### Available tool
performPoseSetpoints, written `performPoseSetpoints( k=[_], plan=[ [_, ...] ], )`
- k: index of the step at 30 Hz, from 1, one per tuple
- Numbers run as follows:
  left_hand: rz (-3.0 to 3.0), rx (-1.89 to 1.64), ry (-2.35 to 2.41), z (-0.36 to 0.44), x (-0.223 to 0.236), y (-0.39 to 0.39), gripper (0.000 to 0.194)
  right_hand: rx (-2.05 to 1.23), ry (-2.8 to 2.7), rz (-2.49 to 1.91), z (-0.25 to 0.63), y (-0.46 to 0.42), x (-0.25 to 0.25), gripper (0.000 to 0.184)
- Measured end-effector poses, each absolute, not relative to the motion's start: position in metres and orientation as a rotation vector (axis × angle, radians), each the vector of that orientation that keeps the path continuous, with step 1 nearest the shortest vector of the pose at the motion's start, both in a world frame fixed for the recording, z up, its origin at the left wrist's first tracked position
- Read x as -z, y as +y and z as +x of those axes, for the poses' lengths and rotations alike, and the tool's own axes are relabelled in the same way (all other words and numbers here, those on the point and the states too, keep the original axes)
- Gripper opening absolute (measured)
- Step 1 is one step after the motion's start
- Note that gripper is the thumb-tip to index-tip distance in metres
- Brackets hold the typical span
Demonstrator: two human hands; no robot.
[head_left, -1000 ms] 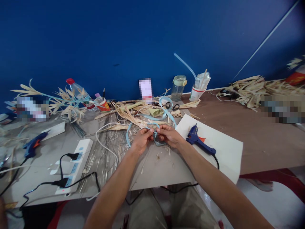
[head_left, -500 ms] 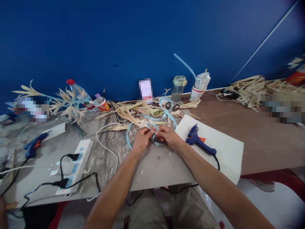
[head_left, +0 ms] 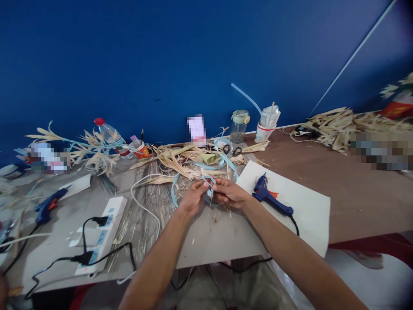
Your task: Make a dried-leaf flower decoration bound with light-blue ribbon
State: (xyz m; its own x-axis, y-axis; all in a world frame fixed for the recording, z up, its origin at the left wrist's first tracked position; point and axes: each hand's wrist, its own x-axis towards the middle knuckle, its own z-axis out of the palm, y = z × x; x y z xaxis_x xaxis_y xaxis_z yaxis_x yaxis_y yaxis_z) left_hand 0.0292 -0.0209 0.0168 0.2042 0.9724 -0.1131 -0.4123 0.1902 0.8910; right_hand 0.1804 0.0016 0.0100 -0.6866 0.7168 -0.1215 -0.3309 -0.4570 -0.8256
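Observation:
Close together over the near middle of the table, my left hand [head_left: 193,198] and my right hand [head_left: 230,193] both have their fingers closed on a light blue ribbon [head_left: 210,192]. A short crumpled part of it shows between the fingertips, and a thin wire-like strand hangs below. Longer loops of blue ribbon [head_left: 229,165] curve across the table behind the hands. Dried corn husks [head_left: 169,161] lie in a pile just beyond. Black-handled scissors [head_left: 237,151] rest among them, blades hidden. What the curled fingers cover cannot be seen.
Right of my hands, a blue glue gun [head_left: 274,202] lies on a white sheet [head_left: 311,215]. At left are a power strip [head_left: 111,221], another glue gun [head_left: 48,207] and thin wires [head_left: 137,219]. A jar [head_left: 239,129] and paper cup [head_left: 263,132] stand behind.
The view has tilted up slightly. My fingers have shifted on the ribbon, and more of its crumpled part now shows between them. Both hands still grip it.

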Motion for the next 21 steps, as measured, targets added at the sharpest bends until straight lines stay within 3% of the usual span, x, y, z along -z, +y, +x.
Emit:
performPoseSetpoints(
  k=[8, 16, 21],
  plan=[
    [0.723, -1.145, 0.788, 0.038, -0.024, -0.023, 0.032, -2.233, -1.032, -0.581, 0.176, 0.0, -0.004, 0.032],
    [0.985, -1.367, 1.171, 0.022, -0.011, -0.011, 0.019, -1.657, -1.02, -0.935, 0.181, 0.008, -0.011, 0.033],
    [1.045, -1.258, 1.158, 0.026, -0.015, -0.011, 0.023, -1.667, -1.077, -0.891, 0.177, 0.008, -0.012, 0.025]
  ],
)
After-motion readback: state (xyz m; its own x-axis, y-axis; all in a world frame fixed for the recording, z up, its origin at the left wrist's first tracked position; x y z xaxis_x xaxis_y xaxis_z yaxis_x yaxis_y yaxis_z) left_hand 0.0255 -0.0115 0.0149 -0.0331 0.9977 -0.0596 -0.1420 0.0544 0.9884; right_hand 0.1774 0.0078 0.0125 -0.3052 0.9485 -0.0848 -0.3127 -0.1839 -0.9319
